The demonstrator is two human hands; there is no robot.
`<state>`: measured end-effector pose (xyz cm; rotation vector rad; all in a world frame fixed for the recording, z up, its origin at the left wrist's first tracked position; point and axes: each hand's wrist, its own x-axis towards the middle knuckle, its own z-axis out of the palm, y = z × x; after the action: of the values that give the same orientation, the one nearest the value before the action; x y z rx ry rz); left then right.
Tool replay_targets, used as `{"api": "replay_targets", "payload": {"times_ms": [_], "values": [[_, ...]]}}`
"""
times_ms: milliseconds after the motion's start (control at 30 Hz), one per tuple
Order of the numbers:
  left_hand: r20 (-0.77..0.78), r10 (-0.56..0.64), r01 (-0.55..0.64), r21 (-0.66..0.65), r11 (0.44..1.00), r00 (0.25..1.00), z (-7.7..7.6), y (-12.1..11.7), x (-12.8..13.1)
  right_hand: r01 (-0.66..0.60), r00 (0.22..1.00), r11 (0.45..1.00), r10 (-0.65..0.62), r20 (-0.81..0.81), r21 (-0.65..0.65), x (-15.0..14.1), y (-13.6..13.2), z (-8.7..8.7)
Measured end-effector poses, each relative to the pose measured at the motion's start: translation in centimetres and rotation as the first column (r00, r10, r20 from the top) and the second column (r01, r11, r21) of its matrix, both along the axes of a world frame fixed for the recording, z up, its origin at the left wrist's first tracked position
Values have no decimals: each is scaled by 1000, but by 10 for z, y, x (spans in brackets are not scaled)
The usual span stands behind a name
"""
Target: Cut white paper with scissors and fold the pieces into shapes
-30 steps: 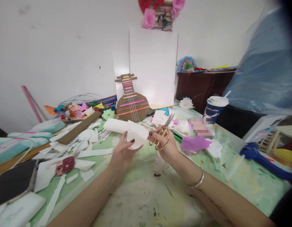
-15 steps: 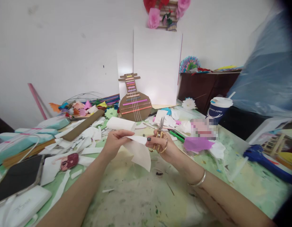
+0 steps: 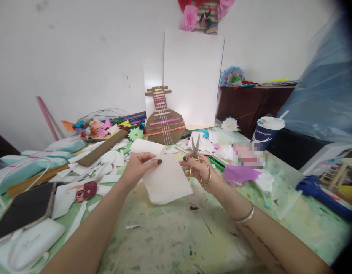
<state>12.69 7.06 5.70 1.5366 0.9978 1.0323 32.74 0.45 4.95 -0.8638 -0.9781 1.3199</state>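
Between thumb and fingers, my left hand [image 3: 140, 167] pinches the top of a sheet of white paper [image 3: 168, 180], which hangs over the tabletop and faces me. My right hand [image 3: 201, 169] sits just right of the sheet, with its fingers through the gold handles of a pair of scissors [image 3: 195, 146]. The blades point up and are slightly parted, away from the paper. Behind my left hand lies a roll of white paper [image 3: 147, 146]. A brown cardboard lute [image 3: 165, 125] with coloured strips and white strings leans upright behind that.
Paper scraps [image 3: 98, 167], a phone [image 3: 24, 209] and a white power bank [image 3: 30, 239] crowd the left. At right are a purple paper piece [image 3: 241, 173], a coffee cup [image 3: 266, 131] and a blue-handled tool [image 3: 315, 192]. A white board [image 3: 193, 76] stands behind.
The white paper has unfolded and now faces me flat. My right hand has let go of its edge and moved slightly right, and the scissor blades have parted a little.
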Motion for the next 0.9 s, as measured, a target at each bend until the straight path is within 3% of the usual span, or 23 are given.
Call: {"api": "replay_targets", "payload": {"times_ms": [167,233,333,400,533,700,800,900], "values": [[-26,-17,18,37,999,1000,0,3,-3,-22,998,1000,21,55,15,9,2,3],[-18,-1,2,61,998,1000,-1,5,-4,-171,983,985,170,69,7,14,0,5],[-17,57,-52,188,981,998,0,8,-8,-468,874,878,477,96,-105,20,-5,11],[-26,98,-86,306,948,995,0,10,-10,-550,815,821,568,120,-150,22,-8,14],[16,191,-179,430,885,981,2,13,-16,-597,772,793,608,182,-117,25,-12,15],[65,262,-262,459,849,963,4,15,-20,-719,621,667,742,251,-194,28,-15,14],[80,207,-218,523,824,975,4,15,-19,-711,619,669,741,258,-215,24,-17,15],[56,79,-97,605,791,995,4,13,-17,-692,643,694,718,266,-201,18,-18,15]]}}
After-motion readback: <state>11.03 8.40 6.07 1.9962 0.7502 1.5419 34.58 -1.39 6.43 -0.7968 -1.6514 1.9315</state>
